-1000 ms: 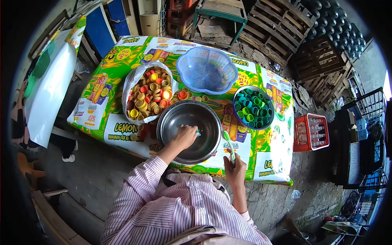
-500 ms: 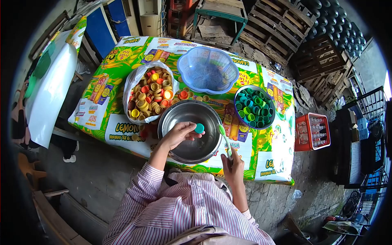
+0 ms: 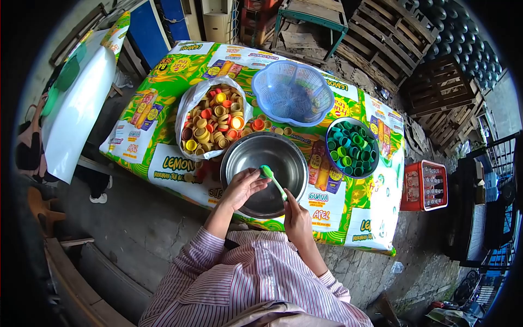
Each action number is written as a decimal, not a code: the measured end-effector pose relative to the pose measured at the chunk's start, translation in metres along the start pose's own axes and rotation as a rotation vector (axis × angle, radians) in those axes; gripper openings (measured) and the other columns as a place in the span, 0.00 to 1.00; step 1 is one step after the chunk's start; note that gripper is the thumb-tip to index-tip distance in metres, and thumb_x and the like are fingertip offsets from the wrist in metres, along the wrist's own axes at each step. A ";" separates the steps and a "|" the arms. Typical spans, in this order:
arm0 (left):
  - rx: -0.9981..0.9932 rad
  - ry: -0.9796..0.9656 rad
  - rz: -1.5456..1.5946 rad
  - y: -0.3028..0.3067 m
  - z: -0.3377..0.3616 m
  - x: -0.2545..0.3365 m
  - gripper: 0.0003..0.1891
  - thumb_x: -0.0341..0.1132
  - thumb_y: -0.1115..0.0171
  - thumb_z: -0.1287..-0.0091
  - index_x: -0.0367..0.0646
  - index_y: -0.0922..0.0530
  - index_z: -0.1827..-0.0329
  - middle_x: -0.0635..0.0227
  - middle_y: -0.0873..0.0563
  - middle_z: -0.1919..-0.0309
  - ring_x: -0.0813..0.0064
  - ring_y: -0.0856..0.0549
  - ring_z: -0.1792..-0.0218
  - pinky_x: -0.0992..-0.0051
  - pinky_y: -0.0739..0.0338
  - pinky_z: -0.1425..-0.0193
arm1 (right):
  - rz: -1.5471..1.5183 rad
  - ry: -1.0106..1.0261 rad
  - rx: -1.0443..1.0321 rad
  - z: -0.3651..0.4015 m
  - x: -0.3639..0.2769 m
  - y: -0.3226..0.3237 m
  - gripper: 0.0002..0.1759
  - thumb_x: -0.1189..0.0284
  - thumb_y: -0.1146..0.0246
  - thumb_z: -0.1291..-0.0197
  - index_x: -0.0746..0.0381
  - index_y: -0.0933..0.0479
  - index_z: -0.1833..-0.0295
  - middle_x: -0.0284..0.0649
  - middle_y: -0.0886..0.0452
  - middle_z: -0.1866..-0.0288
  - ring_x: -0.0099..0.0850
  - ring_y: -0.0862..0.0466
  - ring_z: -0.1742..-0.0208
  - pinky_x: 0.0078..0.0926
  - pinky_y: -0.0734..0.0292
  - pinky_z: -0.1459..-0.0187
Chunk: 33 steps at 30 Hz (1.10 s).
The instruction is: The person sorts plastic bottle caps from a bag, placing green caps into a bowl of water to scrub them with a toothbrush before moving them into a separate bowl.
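Observation:
My left hand (image 3: 242,188) pinches a green bottle cap (image 3: 263,171) over the steel bowl (image 3: 235,150). My right hand (image 3: 297,218) grips a green and white toothbrush (image 3: 278,185), whose head meets the cap. A white bag (image 3: 188,111) full of yellow, orange and red caps (image 3: 212,122) stands behind and left of the bowl. Several loose caps (image 3: 258,125) lie between the bag and the bowl. At the right, a round container (image 3: 330,143) holds green and teal caps (image 3: 351,147).
A blue plastic basket (image 3: 293,92) sits at the back of the table with its printed cover (image 3: 174,161). A red crate (image 3: 425,185) of bottles stands right of the table. Wooden pallets (image 3: 381,41) are behind. Someone's shoe (image 3: 99,198) shows at the left.
My right hand has moved left and brought the toothbrush head against the cap. The cap stays in my left hand. The whole view has shifted slightly.

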State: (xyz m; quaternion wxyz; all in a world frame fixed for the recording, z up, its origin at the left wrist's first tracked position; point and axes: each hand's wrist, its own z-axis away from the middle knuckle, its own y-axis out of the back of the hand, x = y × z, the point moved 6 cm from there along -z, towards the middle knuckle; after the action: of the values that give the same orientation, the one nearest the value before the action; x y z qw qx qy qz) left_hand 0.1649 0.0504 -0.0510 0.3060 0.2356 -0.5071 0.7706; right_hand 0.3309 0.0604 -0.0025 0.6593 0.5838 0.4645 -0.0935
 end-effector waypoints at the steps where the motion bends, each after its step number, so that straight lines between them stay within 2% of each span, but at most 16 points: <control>1: 0.024 -0.022 -0.064 0.001 0.000 0.001 0.09 0.39 0.49 0.33 0.43 0.26 0.59 0.61 0.20 0.53 0.72 0.19 0.52 0.74 0.26 0.48 | 0.014 -0.038 0.020 -0.003 0.006 0.000 0.20 0.73 0.49 0.39 0.58 0.33 0.40 0.55 0.23 0.76 0.49 0.22 0.78 0.42 0.30 0.77; 4: 0.046 -0.038 -0.103 0.004 0.001 0.000 0.09 0.38 0.49 0.32 0.42 0.27 0.58 0.62 0.19 0.54 0.74 0.19 0.53 0.76 0.25 0.49 | -0.037 -0.097 0.009 -0.008 0.004 0.008 0.19 0.72 0.49 0.39 0.58 0.33 0.41 0.54 0.24 0.78 0.49 0.22 0.78 0.42 0.30 0.77; 6: 0.081 -0.108 -0.235 0.005 0.000 0.002 0.09 0.37 0.49 0.32 0.41 0.28 0.57 0.65 0.19 0.57 0.75 0.19 0.54 0.77 0.25 0.49 | 0.009 0.005 0.006 -0.005 0.004 0.001 0.19 0.72 0.49 0.38 0.59 0.32 0.41 0.54 0.24 0.79 0.49 0.22 0.79 0.42 0.30 0.78; 9: 0.032 -0.189 -0.361 -0.002 -0.004 0.006 0.06 0.32 0.46 0.34 0.38 0.29 0.61 0.67 0.19 0.60 0.77 0.19 0.54 0.80 0.26 0.50 | 0.034 -0.145 -0.043 -0.011 0.016 0.005 0.19 0.71 0.49 0.38 0.58 0.32 0.41 0.54 0.24 0.79 0.49 0.22 0.79 0.43 0.30 0.78; 11: 0.012 -0.297 -0.506 -0.008 -0.002 0.011 0.05 0.28 0.45 0.35 0.37 0.31 0.65 0.67 0.20 0.63 0.79 0.20 0.54 0.82 0.27 0.53 | 0.009 -0.066 -0.026 -0.010 0.007 0.010 0.19 0.72 0.49 0.38 0.58 0.32 0.41 0.54 0.24 0.79 0.49 0.22 0.79 0.42 0.30 0.78; 14: -0.074 -0.328 -0.479 -0.017 -0.003 0.014 0.05 0.28 0.46 0.35 0.36 0.31 0.64 0.67 0.20 0.64 0.80 0.20 0.56 0.83 0.28 0.53 | 0.003 0.013 0.017 -0.007 0.005 0.012 0.18 0.72 0.50 0.38 0.61 0.31 0.43 0.54 0.25 0.80 0.47 0.22 0.80 0.40 0.31 0.80; 16: -0.084 -0.317 -0.487 -0.018 -0.004 0.012 0.05 0.28 0.46 0.35 0.36 0.31 0.64 0.67 0.20 0.64 0.81 0.20 0.57 0.83 0.28 0.52 | -0.035 -0.180 -0.017 -0.010 0.021 0.015 0.17 0.72 0.49 0.38 0.63 0.31 0.44 0.55 0.26 0.81 0.49 0.22 0.79 0.41 0.31 0.78; 18: -0.074 -0.345 -0.544 -0.018 -0.005 0.012 0.04 0.28 0.45 0.35 0.36 0.31 0.65 0.66 0.20 0.64 0.81 0.20 0.56 0.83 0.27 0.53 | -0.069 -0.169 -0.009 -0.007 0.017 0.016 0.16 0.71 0.50 0.37 0.65 0.30 0.46 0.55 0.27 0.83 0.49 0.23 0.79 0.40 0.31 0.77; 20: -0.054 -0.379 -0.616 -0.019 -0.004 0.017 0.04 0.26 0.44 0.37 0.36 0.30 0.65 0.65 0.20 0.63 0.81 0.20 0.56 0.81 0.26 0.53 | -0.169 -0.035 0.017 -0.002 0.012 0.011 0.17 0.71 0.50 0.37 0.65 0.30 0.45 0.53 0.27 0.84 0.46 0.24 0.82 0.38 0.33 0.79; 22: -0.034 -0.417 -0.682 -0.019 -0.004 0.019 0.04 0.25 0.42 0.38 0.36 0.30 0.66 0.64 0.19 0.62 0.81 0.20 0.56 0.80 0.25 0.54 | -0.134 -0.081 -0.002 -0.005 0.018 0.013 0.17 0.71 0.50 0.37 0.65 0.30 0.45 0.54 0.26 0.82 0.47 0.23 0.81 0.37 0.32 0.78; 24: -0.067 -0.479 -0.727 -0.019 -0.001 0.023 0.08 0.22 0.40 0.41 0.37 0.29 0.62 0.64 0.20 0.57 0.79 0.21 0.54 0.77 0.27 0.48 | -0.132 -0.183 -0.013 -0.008 0.018 0.020 0.16 0.71 0.51 0.37 0.64 0.30 0.45 0.56 0.25 0.80 0.49 0.22 0.79 0.38 0.31 0.77; 25: -0.006 -0.431 -0.802 -0.016 0.000 0.025 0.16 0.22 0.36 0.45 0.37 0.31 0.56 0.63 0.20 0.58 0.76 0.21 0.53 0.75 0.27 0.48 | -0.126 -0.156 -0.054 -0.009 0.005 0.024 0.16 0.71 0.51 0.37 0.63 0.29 0.45 0.56 0.25 0.79 0.49 0.22 0.77 0.39 0.31 0.76; 26: -0.004 -0.429 -0.805 -0.017 0.001 0.026 0.16 0.22 0.36 0.45 0.37 0.31 0.56 0.63 0.20 0.58 0.76 0.21 0.53 0.75 0.27 0.48 | -0.130 -0.157 -0.055 -0.008 0.008 0.021 0.16 0.71 0.51 0.37 0.63 0.29 0.45 0.56 0.25 0.79 0.49 0.22 0.77 0.39 0.31 0.76; 28: 0.028 -0.573 -0.851 -0.021 0.006 0.035 0.25 0.23 0.33 0.48 0.38 0.36 0.48 0.62 0.20 0.59 0.74 0.20 0.55 0.75 0.27 0.48 | -0.045 -0.101 -0.074 -0.007 0.013 0.013 0.17 0.71 0.50 0.37 0.62 0.30 0.44 0.54 0.25 0.80 0.47 0.22 0.79 0.38 0.31 0.77; 29: 0.039 -0.527 -0.897 -0.023 0.006 0.035 0.35 0.23 0.32 0.51 0.40 0.43 0.41 0.61 0.20 0.60 0.74 0.20 0.56 0.74 0.27 0.48 | -0.022 -0.136 -0.072 -0.006 0.017 0.013 0.18 0.72 0.49 0.38 0.61 0.31 0.43 0.53 0.24 0.80 0.48 0.22 0.78 0.39 0.31 0.77; 33: 0.058 -0.611 -0.886 -0.026 0.010 0.040 0.41 0.22 0.33 0.52 0.41 0.49 0.36 0.62 0.20 0.61 0.74 0.20 0.58 0.74 0.27 0.49 | 0.034 -0.021 -0.050 0.000 0.003 0.015 0.19 0.73 0.48 0.39 0.59 0.31 0.42 0.54 0.23 0.75 0.47 0.21 0.77 0.39 0.30 0.78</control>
State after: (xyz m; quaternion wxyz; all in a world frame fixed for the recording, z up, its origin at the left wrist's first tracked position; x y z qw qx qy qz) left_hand 0.1562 0.0586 -0.0038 0.4335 0.6489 -0.4034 0.4778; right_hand 0.3420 0.0659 0.0056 0.6800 0.5740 0.4498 -0.0767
